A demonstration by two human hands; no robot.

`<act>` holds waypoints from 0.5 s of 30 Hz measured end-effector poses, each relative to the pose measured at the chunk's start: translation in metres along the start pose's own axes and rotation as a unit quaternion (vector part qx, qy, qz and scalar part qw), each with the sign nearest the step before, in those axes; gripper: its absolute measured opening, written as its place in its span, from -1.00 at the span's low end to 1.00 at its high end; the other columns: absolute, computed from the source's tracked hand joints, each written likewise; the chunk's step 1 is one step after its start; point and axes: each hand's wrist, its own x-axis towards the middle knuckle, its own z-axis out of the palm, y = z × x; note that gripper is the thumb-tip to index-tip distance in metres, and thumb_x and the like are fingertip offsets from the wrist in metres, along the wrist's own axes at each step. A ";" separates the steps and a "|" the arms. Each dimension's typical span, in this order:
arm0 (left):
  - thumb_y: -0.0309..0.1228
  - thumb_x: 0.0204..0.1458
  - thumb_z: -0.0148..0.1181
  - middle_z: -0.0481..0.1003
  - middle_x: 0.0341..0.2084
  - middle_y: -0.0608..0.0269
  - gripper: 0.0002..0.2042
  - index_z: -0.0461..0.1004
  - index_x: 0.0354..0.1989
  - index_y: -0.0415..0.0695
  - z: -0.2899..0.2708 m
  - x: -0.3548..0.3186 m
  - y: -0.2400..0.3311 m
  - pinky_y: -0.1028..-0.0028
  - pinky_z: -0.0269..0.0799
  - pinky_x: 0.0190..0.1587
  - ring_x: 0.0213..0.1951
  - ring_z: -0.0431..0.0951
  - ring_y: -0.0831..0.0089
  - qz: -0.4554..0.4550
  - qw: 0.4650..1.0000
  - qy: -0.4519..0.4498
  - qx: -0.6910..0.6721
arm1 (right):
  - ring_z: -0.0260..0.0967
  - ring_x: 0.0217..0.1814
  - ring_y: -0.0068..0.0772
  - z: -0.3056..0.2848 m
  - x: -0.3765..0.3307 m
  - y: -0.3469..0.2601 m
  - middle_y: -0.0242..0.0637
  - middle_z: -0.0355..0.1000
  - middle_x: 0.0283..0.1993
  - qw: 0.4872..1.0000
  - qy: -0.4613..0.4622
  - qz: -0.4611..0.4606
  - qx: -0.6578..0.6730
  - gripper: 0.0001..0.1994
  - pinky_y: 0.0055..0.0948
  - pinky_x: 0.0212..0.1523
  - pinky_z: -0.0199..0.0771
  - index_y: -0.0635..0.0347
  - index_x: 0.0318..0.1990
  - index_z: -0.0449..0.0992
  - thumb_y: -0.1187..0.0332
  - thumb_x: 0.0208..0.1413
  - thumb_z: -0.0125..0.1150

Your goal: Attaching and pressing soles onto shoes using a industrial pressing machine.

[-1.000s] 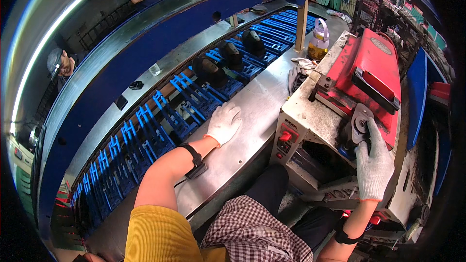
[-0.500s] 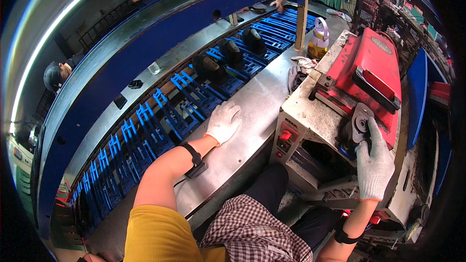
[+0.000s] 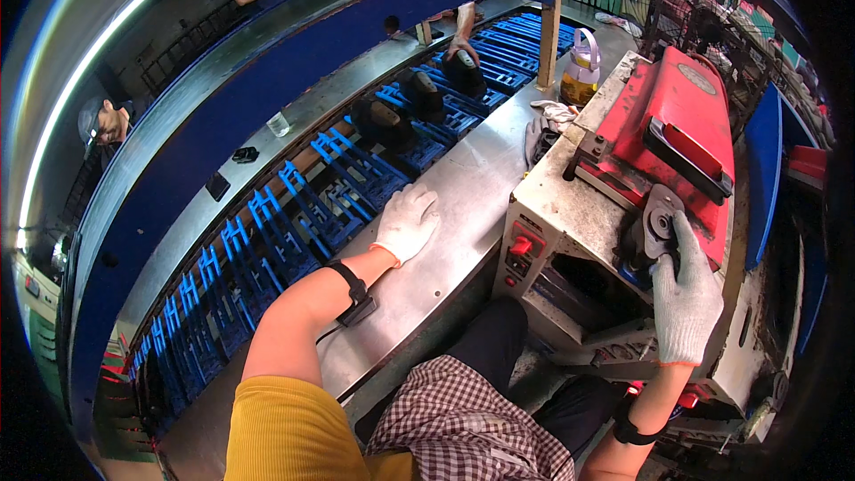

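Note:
My left hand (image 3: 406,224), in a white knit glove, lies flat on the bare metal ledge (image 3: 468,187) beside the blue slatted conveyor (image 3: 329,200). It holds nothing. My right hand (image 3: 688,307), gloved the same way, grips a dark grey rounded piece (image 3: 660,218) with a ring-shaped centre. That piece sits against the front of the red-covered machine (image 3: 686,111), below its black handle (image 3: 686,160). The fingers partly cover it, so its lower side is hidden. Several black, rounded, shoe-like pieces (image 3: 381,125) stand on the conveyor. Another person's hand (image 3: 461,49) touches the farthest one.
Near the machine's far corner lie gloves (image 3: 540,138) and a bottle with a lilac handle (image 3: 581,71). A red switch (image 3: 522,247) is on the machine's front. Beyond the conveyor runs a blue beam (image 3: 223,80), with a clear cup (image 3: 278,125) near it. Two people stand farther back.
The other person's hand has come toward me over the conveyor and reached the farthest black piece. At the far left, a capped person's head has turned. My hands have barely moved.

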 end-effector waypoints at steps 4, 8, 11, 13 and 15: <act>-0.32 0.11 0.22 0.49 -0.01 0.02 -0.68 0.56 0.02 -0.17 -0.004 0.001 0.002 0.07 0.43 0.11 0.02 0.48 -0.04 -0.005 1.000 -0.016 -0.002 | 0.62 0.02 0.01 -0.004 0.001 -0.005 -0.07 0.61 0.06 1.000 -0.006 0.004 -0.023 -0.46 -0.14 0.09 0.57 -0.11 0.34 0.54 0.39 0.16 0.27; -0.33 0.10 0.22 0.48 -0.04 0.03 -0.68 0.56 0.01 -0.17 -0.007 0.001 0.005 0.08 0.43 0.10 0.00 0.48 -0.03 -0.003 1.000 -0.014 -0.004 | 0.61 0.00 0.02 -0.003 0.000 -0.003 -0.06 0.61 0.04 1.000 0.004 -0.009 -0.026 -0.46 -0.12 0.07 0.58 -0.13 0.34 0.54 0.39 0.16 0.26; -0.33 0.10 0.22 0.48 -0.04 0.03 -0.68 0.56 0.01 -0.17 -0.008 0.002 0.005 0.09 0.43 0.10 0.00 0.48 -0.03 0.001 1.000 -0.013 -0.006 | 0.62 0.00 0.02 -0.003 0.000 -0.004 -0.07 0.61 0.04 1.000 0.000 0.001 -0.022 -0.46 -0.13 0.07 0.58 -0.13 0.34 0.54 0.39 0.16 0.26; -0.33 0.10 0.22 0.48 -0.05 0.03 -0.68 0.56 0.01 -0.17 -0.007 0.001 0.004 0.09 0.43 0.10 -0.01 0.48 -0.02 0.001 1.000 -0.013 -0.008 | 0.62 0.00 0.01 -0.003 -0.001 -0.004 -0.07 0.61 0.03 1.000 0.002 0.006 -0.002 -0.46 -0.14 0.08 0.57 -0.12 0.34 0.54 0.40 0.16 0.26; -0.33 0.10 0.22 0.48 -0.06 0.03 -0.69 0.56 0.00 -0.17 -0.004 0.002 0.002 0.09 0.43 0.09 -0.01 0.47 -0.02 0.004 1.000 -0.009 0.002 | 0.62 0.01 0.01 -0.003 0.000 -0.003 -0.06 0.61 0.03 1.000 0.004 0.002 0.000 -0.46 -0.15 0.09 0.57 -0.11 0.34 0.54 0.40 0.16 0.26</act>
